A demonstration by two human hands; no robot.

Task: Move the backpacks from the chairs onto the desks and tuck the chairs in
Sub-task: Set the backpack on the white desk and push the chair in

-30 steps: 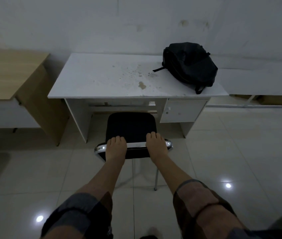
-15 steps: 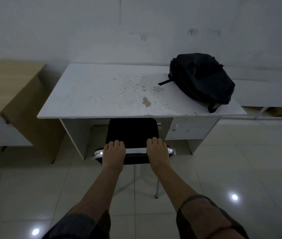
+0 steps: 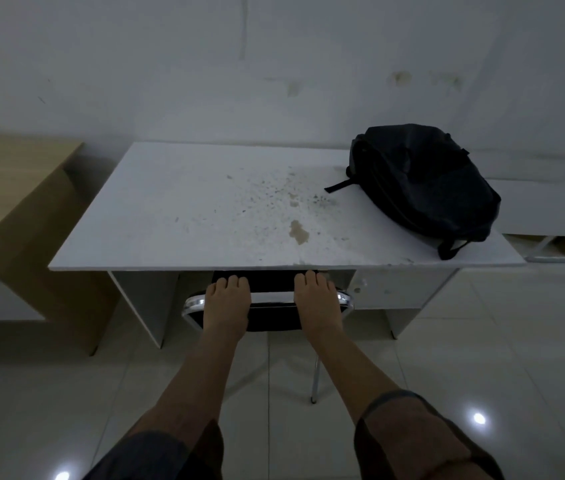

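Observation:
A black backpack (image 3: 423, 183) lies on the right end of the white desk (image 3: 177, 216). Under the desk's front edge stands a black chair with a chrome backrest frame (image 3: 272, 308); most of its seat is hidden below the desktop. My left hand (image 3: 228, 303) and my right hand (image 3: 315, 301) both grip the top of the chair's backrest, fingers curled over its far side, one near each end.
A wooden desk (image 3: 7, 188) stands to the left, close to the white one. Another white surface (image 3: 551, 206) runs along the wall at the right. A drawer unit (image 3: 402, 289) sits under the white desk's right side. Glossy tiled floor (image 3: 482, 358) lies around me.
The chair has slid forward under the white desk with both hands on its backrest; its seat is now mostly hidden. The desk and backpack appear closer.

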